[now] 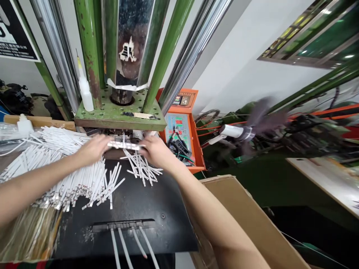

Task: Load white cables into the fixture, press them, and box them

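Note:
Under the press, both hands reach a narrow, shiny metal bar (125,145), which lies level between them. My left hand (94,150) has its fingers closed on the bar's left end. Closed fingers of my right hand (157,151) grip the right end. Motion blurs the hands and bar, so fine detail on it is lost. A pile of white cables (75,179) with small metal ends lies below my left hand. A smaller bunch of white cables (143,168) rests below my right hand. Nearer me, a dark slotted bar (123,225) on the black table (134,201) holds several white cables.
A green press plate (120,121) hangs just above the hands, carrying a white needle-tipped bottle (85,93). An orange control box (196,138) with tools stands at right. Beyond are a cardboard box (241,209) and a fan (235,132) with blurred blades.

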Tool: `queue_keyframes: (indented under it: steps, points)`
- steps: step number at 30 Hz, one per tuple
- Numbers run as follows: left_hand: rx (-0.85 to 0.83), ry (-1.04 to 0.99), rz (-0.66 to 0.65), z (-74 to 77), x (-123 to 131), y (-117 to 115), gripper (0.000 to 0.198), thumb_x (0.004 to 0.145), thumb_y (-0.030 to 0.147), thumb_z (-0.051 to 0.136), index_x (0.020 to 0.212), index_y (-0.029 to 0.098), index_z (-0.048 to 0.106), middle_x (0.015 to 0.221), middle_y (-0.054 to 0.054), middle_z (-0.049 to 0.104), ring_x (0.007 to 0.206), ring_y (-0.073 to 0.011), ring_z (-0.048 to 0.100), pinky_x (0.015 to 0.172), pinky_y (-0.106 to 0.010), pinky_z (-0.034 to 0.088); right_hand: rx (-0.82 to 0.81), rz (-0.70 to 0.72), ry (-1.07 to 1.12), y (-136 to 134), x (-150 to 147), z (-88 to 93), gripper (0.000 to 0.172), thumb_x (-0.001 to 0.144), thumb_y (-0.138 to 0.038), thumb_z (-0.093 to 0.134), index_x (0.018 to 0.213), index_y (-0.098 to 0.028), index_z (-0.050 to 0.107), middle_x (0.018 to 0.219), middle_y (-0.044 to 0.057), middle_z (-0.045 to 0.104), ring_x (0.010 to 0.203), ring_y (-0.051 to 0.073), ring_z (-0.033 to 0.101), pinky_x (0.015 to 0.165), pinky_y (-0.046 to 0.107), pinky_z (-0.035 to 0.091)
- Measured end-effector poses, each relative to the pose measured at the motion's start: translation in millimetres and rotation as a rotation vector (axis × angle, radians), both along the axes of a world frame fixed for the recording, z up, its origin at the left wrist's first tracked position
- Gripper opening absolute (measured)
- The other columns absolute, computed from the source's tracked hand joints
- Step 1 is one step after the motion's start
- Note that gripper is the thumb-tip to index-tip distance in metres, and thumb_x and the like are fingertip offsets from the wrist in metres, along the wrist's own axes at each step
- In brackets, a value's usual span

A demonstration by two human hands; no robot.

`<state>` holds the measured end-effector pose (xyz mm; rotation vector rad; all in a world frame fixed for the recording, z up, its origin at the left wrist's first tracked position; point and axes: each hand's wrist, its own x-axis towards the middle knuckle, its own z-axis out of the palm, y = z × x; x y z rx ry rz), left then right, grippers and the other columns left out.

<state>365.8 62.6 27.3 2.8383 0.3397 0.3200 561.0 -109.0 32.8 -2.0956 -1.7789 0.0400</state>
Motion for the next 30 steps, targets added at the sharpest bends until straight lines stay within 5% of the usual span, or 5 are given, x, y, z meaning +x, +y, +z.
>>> queue_keyframes:
  steps: [6, 10, 16, 21, 30]
  points:
    - [-0.1, 0.284, -0.283, -5.7, -31.7, -104.0, 0.023, 0.095, 0.021, 0.045, 0.112, 0.019, 0.061, 0.09, -0.006, 0.063, 0.084, -0.021, 0.06, 0.071, -0.032, 0.047, 0.446, 0.442, 0.094, -105.8, -76.3, -11.5, 0.027, 0.103, -0.033, 0.038, 0.1, -0.021, 0.062, 0.067, 0.001, 0.059, 0.056, 0.015, 0.053, 0.054, 0.026, 0.044]
    - [-0.175, 0.379, -0.266, -12.1, -41.6, -129.6, 0.027, 0.093, 0.016, 0.044, 0.114, 0.02, 0.06, 0.095, -0.006, 0.064, 0.086, -0.0201, 0.062, 0.07, -0.028, 0.047, 0.902, -0.023, 0.241, -115.8, -69.5, -3.8, 0.036, 0.104, -0.03, 0.03, 0.081, -0.023, 0.057, 0.067, 0.002, 0.058, 0.061, 0.017, 0.057, 0.059, 0.029, 0.047]
    - [-0.098, 0.288, -0.218, -9.2, -41.6, -135.1, 0.025, 0.092, 0.017, 0.051, 0.116, 0.017, 0.057, 0.103, -0.008, 0.066, 0.096, -0.0252, 0.064, 0.078, -0.034, 0.049, -0.022, -0.201, 0.055, -66.1, -46.6, 12.5, 0.036, 0.085, -0.052, 0.067, 0.085, -0.016, 0.061, 0.081, 0.01, 0.066, 0.072, 0.024, 0.064, 0.061, 0.031, 0.048]
    - [-0.004, 0.227, -0.234, -12.8, -35.0, -140.1, 0.01, 0.093, 0.02, 0.048, 0.092, 0.016, 0.058, 0.086, -0.006, 0.063, 0.08, -0.0218, 0.063, 0.065, -0.029, 0.048, -0.008, 0.112, 0.084, -94.9, -86.9, -20.4, 0.034, 0.084, -0.05, 0.07, 0.092, -0.017, 0.064, 0.077, 0.007, 0.069, 0.076, 0.024, 0.066, 0.071, 0.033, 0.05]
    - [-0.117, 0.331, -0.282, 1.4, -80.1, -107.9, 0.024, 0.078, 0.014, 0.064, 0.101, 0.023, 0.063, 0.101, -0.003, 0.062, 0.08, -0.0181, 0.064, 0.062, -0.025, 0.045, 0.19, -0.369, 0.221, -217.5, -44.6, -52.9, 0.036, 0.092, -0.05, 0.055, 0.101, -0.018, 0.069, 0.098, 0.014, 0.072, 0.087, 0.029, 0.07, 0.072, 0.042, 0.058]
